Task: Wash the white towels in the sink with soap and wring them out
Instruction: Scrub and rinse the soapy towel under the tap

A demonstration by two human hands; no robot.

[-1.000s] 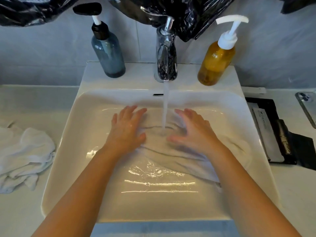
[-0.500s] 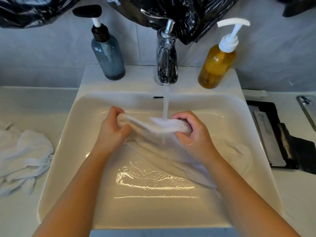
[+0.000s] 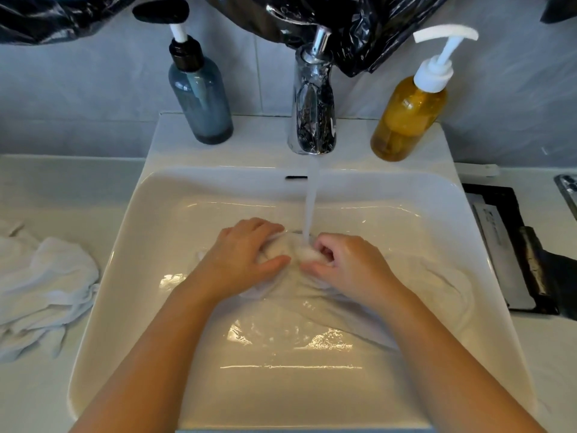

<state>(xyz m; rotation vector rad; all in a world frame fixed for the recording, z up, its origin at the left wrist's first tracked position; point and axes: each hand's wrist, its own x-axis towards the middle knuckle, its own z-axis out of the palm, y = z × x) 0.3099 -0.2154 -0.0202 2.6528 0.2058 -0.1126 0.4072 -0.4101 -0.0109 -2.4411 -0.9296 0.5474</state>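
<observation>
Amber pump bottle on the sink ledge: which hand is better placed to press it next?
Right, probably. The translucent amber bottle with the white pump stands behind the right hand; the left hand would cross the running water. Both grip the wet white towel.

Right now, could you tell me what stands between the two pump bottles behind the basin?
The chrome faucet, water running from it, in the head view.

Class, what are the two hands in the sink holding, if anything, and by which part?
The left hand and right hand both grip the wet white towel by its bunched-up part under the running water.
</observation>
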